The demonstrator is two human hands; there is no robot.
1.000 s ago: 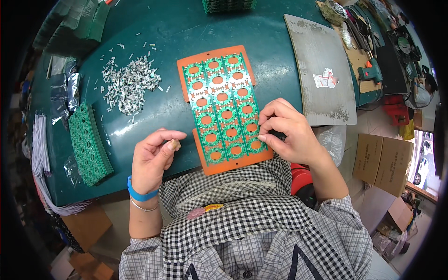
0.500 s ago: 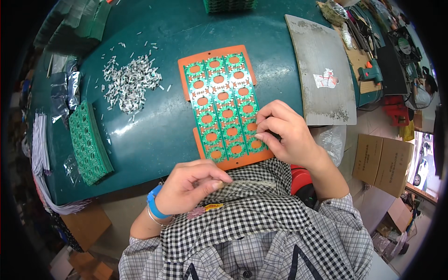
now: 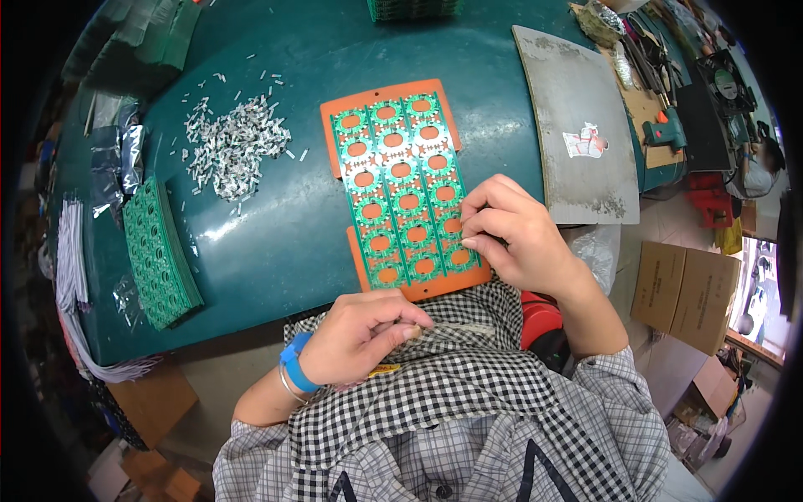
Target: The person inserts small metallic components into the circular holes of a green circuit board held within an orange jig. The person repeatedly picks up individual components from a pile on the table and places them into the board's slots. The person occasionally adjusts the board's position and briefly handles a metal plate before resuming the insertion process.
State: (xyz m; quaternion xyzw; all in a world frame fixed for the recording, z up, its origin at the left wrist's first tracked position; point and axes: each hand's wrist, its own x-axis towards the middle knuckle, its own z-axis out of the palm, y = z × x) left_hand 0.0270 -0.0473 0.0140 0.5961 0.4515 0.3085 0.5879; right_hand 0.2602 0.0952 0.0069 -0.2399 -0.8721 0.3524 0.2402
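Observation:
A green circuit board panel [image 3: 390,197] with several rings and oval cutouts lies on an orange backing plate [image 3: 435,90], close to the table's near edge. At the panel's lower right edge is my right hand [image 3: 520,243], thumb and forefinger pinched together; whatever is between the tips is too small to make out. My left hand [image 3: 361,336], with a blue wristband, hovers over my checked apron just below the plate. Its thumb and forefinger are pressed together too, and I cannot tell what they hold. On the left of the plate lies a heap of small whitish strip-like pieces [image 3: 236,149].
A stack of green circuit boards [image 3: 159,255] stands at the left, beside white wires [image 3: 74,251]. Another green stack [image 3: 414,10] is at the far edge. To the right lies a worn grey sheet [image 3: 577,92]. Cardboard boxes [image 3: 686,293] sit beyond it.
My left hand has shifted slightly to the right, still pinched. My right hand stays at the panel's edge, its fingers moved only a little.

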